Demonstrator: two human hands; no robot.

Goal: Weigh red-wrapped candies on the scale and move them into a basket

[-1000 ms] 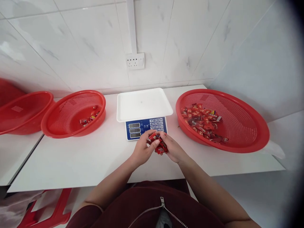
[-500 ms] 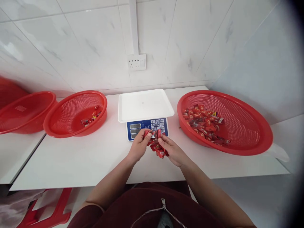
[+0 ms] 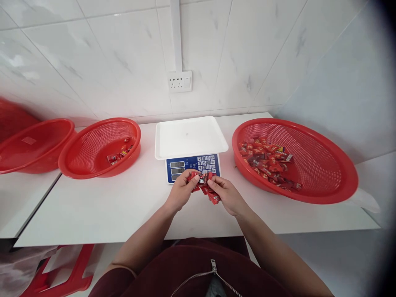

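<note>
My left hand and my right hand meet just in front of the scale, fingers pinched on a small bunch of red-wrapped candies held between them above the white table. The scale has a bare white weighing tray and a blue keypad panel. To the right, a large red mesh basket holds a heap of the same red candies. To the left, a smaller red mesh basket holds a few candies.
A solid red basin sits at the far left on a second table. A wall socket is on the tiled wall behind the scale. Red stool legs show below the table edge. A white bag pokes out behind the big basket.
Both hands have risen slightly toward the scale, and the fingers have shifted on the candies, pulling them apart a little. The baskets and scale have not moved.
</note>
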